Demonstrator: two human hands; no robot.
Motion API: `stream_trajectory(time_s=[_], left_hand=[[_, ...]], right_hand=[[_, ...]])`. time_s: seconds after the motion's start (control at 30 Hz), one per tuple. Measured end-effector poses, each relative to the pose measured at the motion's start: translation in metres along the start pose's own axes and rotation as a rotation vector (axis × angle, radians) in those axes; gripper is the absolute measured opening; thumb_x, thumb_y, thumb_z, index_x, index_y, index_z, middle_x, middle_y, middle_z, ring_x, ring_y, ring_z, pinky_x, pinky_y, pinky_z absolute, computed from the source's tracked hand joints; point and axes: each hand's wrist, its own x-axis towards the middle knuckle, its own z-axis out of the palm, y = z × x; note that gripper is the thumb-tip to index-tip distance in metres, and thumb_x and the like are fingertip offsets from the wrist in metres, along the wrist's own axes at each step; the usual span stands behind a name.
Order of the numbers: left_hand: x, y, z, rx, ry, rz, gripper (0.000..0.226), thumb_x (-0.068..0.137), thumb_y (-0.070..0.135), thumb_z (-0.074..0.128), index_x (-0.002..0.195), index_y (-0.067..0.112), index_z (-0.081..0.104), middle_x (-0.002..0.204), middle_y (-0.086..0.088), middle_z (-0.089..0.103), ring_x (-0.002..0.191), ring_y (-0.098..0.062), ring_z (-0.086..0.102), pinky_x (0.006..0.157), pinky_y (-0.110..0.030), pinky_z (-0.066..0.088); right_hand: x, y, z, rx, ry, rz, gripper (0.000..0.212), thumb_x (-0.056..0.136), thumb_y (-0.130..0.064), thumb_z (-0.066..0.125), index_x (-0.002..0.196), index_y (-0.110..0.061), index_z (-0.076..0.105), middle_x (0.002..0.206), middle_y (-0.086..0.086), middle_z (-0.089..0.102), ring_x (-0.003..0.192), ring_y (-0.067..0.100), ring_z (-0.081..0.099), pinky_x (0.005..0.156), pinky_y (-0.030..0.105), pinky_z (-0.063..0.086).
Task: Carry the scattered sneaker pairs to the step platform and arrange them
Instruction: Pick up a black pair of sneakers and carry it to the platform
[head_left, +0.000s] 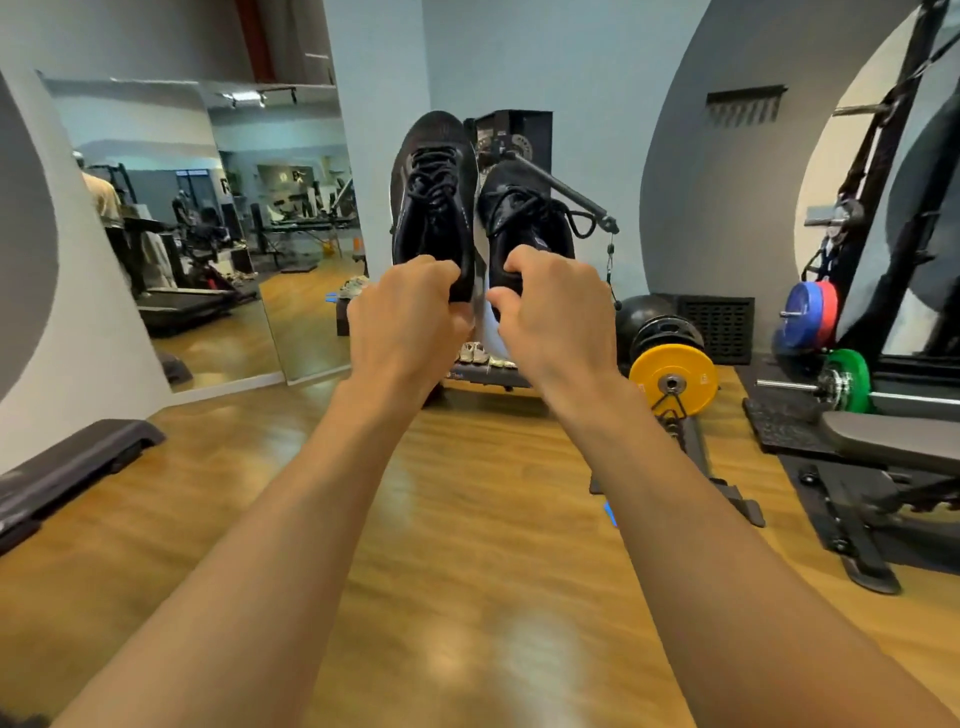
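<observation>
Beyond sneakers (434, 208): step platform (498, 379), yellow plate (673, 371)

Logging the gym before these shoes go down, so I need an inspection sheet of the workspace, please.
Surface: glossy wooden floor; low dark step platform ahead.
Job's things: left black laced sneaker and right black laced sneaker held up side by side, toes up; pale sneakers on the platform.
Clutter: yellow weight plate and black ball right of the platform.
Grippers: left hand grips the left sneaker's heel; right hand grips the right one's.
Cables: thin cord hangs from black pulley arm.
Surroundings: wall mirror left, grey padded bench right.
</observation>
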Motion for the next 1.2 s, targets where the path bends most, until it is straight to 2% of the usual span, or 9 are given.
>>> stream_trajectory(time_s=[0.2,0.27,0.37,0.47,0.6,0.7,0.83,1.03,1.2], left_hand=[[0.096,-0.049,0.110,-0.072,0.063,0.026,0.041,0.081,0.031,0.065,0.058,0.020,0.034,0.066,0.003,0.045,0.058,-0.026,0.042,0.045,-0.027,0.016],[0.126,-0.066,0.153,-0.090,0.074,0.046,0.038,0.081,0.030,0.065,0.059,0.020,0.036,0.065,0.003,0.044,0.057,-0.026,0.040,0.045,-0.026,0.014],[0.170,-0.094,0.219,-0.109,0.052,0.062,0.032,0.081,0.028,0.064,0.061,0.015,0.042,0.057,0.003,0.038,0.055,-0.029,0.041,0.045,-0.025,0.016],[0.221,-0.122,0.288,-0.144,0.008,0.084,0.031,0.080,0.021,0.062,0.059,0.015,0.039,0.053,0.004,0.035,0.055,-0.034,0.044,0.046,-0.028,0.018],[0.285,-0.146,0.376,-0.220,-0.032,0.116,0.024,0.079,0.021,0.061,0.063,0.012,0.046,0.057,0.001,0.041,0.060,-0.035,0.047,0.051,-0.031,0.028],[0.326,-0.157,0.447,-0.249,-0.048,0.131,0.022,0.080,0.023,0.062,0.066,0.012,0.050,0.061,-0.003,0.047,0.061,-0.036,0.049,0.052,-0.031,0.031],[0.376,-0.171,0.548,-0.239,-0.066,0.129,0.022,0.083,0.025,0.059,0.066,0.013,0.051,0.064,-0.003,0.050,0.063,-0.038,0.051,0.053,-0.033,0.032],[0.459,-0.187,0.682,-0.247,-0.136,0.103,0.017,0.084,0.028,0.057,0.072,0.016,0.057,0.069,-0.005,0.057,0.068,-0.039,0.055,0.054,-0.035,0.042],[0.521,-0.214,0.778,-0.256,-0.187,0.063,0.021,0.079,0.028,0.060,0.065,0.019,0.047,0.060,-0.001,0.046,0.060,-0.036,0.047,0.052,-0.031,0.032]], right_hand=[[0.103,0.060,0.099,-0.012,0.047,0.005,0.016,0.090,-0.027,0.062,0.093,-0.012,0.063,0.084,0.004,0.067,0.078,0.031,0.061,0.067,0.043,0.052],[0.133,0.084,0.138,-0.035,0.068,0.007,0.014,0.089,-0.026,0.062,0.092,-0.013,0.064,0.083,0.004,0.068,0.078,0.030,0.062,0.065,0.040,0.052],[0.176,0.117,0.195,-0.066,0.094,0.013,0.014,0.089,-0.026,0.065,0.094,-0.014,0.067,0.084,0.004,0.070,0.077,0.027,0.063,0.063,0.033,0.048],[0.226,0.146,0.250,-0.109,0.101,0.041,0.015,0.088,-0.027,0.065,0.096,-0.014,0.067,0.087,0.004,0.071,0.079,0.028,0.064,0.063,0.034,0.049],[0.290,0.193,0.312,-0.166,0.097,0.061,0.013,0.088,-0.026,0.066,0.093,-0.014,0.067,0.085,0.005,0.070,0.077,0.029,0.063,0.061,0.035,0.049],[0.332,0.238,0.359,-0.205,0.108,0.097,0.011,0.088,-0.025,0.067,0.090,-0.014,0.066,0.080,0.004,0.069,0.071,0.026,0.060,0.058,0.028,0.037],[0.387,0.300,0.432,-0.228,0.103,0.125,0.010,0.088,-0.026,0.066,0.089,-0.016,0.066,0.081,0.004,0.068,0.071,0.025,0.057,0.058,0.028,0.034],[0.478,0.397,0.533,-0.227,0.027,0.163,0.013,0.088,-0.028,0.065,0.094,-0.016,0.066,0.089,0.006,0.071,0.083,0.030,0.064,0.065,0.034,0.045],[0.544,0.457,0.613,-0.235,-0.030,0.161,0.017,0.089,-0.030,0.064,0.096,-0.015,0.065,0.090,0.007,0.071,0.084,0.032,0.065,0.065,0.035,0.045]])
